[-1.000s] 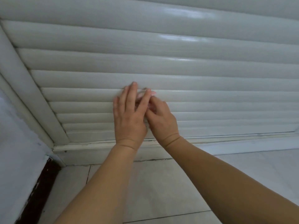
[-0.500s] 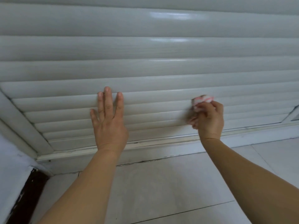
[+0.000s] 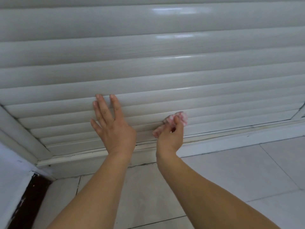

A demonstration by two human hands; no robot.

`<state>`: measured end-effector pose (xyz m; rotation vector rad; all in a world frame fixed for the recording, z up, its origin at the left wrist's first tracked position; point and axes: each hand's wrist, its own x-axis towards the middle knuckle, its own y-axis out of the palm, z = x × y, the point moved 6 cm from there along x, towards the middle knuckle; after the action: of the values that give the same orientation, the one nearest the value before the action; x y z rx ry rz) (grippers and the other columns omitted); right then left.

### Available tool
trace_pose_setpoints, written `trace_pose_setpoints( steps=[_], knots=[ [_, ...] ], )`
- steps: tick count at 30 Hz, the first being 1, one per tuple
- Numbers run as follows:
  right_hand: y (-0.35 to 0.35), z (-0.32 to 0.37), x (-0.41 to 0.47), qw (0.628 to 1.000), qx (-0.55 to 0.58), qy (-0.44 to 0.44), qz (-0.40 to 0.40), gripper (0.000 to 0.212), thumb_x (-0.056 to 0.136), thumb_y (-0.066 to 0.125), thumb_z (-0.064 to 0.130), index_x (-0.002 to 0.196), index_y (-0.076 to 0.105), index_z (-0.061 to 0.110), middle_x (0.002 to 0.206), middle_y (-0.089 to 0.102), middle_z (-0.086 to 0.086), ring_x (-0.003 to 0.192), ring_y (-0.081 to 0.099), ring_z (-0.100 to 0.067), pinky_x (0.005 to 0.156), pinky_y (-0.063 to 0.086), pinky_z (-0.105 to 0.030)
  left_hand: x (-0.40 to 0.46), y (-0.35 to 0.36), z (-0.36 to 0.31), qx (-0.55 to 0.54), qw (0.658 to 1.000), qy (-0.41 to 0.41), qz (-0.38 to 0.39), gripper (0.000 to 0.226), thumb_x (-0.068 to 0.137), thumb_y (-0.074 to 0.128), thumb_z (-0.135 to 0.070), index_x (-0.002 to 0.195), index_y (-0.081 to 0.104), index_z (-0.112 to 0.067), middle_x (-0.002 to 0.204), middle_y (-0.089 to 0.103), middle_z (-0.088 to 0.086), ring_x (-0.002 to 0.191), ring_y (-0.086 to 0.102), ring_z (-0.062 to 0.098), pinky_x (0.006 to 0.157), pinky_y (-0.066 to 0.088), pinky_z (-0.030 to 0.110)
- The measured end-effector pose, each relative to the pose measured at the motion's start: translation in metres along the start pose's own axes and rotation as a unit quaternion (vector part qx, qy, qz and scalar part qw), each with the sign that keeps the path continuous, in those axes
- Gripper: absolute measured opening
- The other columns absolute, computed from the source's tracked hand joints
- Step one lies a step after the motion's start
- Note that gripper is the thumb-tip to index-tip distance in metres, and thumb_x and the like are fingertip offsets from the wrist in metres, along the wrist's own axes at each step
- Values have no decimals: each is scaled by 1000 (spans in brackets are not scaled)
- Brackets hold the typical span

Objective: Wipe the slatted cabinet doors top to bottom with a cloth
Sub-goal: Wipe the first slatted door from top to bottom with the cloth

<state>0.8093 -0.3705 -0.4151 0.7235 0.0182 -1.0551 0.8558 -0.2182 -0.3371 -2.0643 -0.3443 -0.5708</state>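
The cloth [image 3: 177, 120] is small, pink and white, and bunched up in a ball, so it looks soft and very light. It should squash easily to fit the bumps and dips of the slats. The right hand [image 3: 170, 136] has its fingers curled round the cloth and pinches it against the low slats, at about 4 o'clock from the middle of the view. A good place to hold it is just like that, with the ball tucked under the fingertips so it does not slip out. The left hand [image 3: 112, 124] lies flat on the cabinet door [image 3: 148, 76], fingers straight and spread apart, holding nothing, at about 9 o'clock from the cloth. The door looks hard, smooth and shiny, so the cloth will likely slide along it well. The thin gaps between slats may catch dirt and need a firm push. Below the door, at 6 o'clock, runs a white ledge [image 3: 231, 141] with dark cracks, then a pale tiled floor [image 3: 231, 176]. At 8 o'clock sits a white frame [image 3: 21, 133]. The left hand itself could get in the way of a wipe to the left.
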Motion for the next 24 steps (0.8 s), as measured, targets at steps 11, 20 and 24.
trace_pose_setpoints(
  steps=[11, 20, 24],
  knots=[
    [16, 26, -1, 982, 47, 153, 101, 25, 102, 28, -1, 103, 53, -2, 88, 53, -10, 63, 58, -8, 53, 52, -15, -8, 11, -58, -18, 955, 295, -29, 57, 77, 39, -5, 133, 44, -16, 145, 35, 15, 133, 25, 31, 105, 29, 59],
    [-71, 131, 87, 993, 112, 26, -1, 37, 102, 36, 8, 137, 39, -4, 134, 49, -24, 107, 58, -22, 63, 49, -11, -23, 33, -57, 97, 976, 190, 34, 93, 59, 58, 13, 144, 34, -17, 157, 8, 9, 144, 1, 23, 107, 8, 65],
    [-66, 132, 88, 996, 79, 24, 24, 54, 105, 18, 28, 78, 49, -8, 53, 59, -24, 45, 57, -34, 42, 46, -29, -32, 35, -83, 78, 974, 210, -14, 79, 63, 45, 5, 140, 35, -3, 154, 18, 12, 142, 11, 28, 110, 8, 59]
  ],
)
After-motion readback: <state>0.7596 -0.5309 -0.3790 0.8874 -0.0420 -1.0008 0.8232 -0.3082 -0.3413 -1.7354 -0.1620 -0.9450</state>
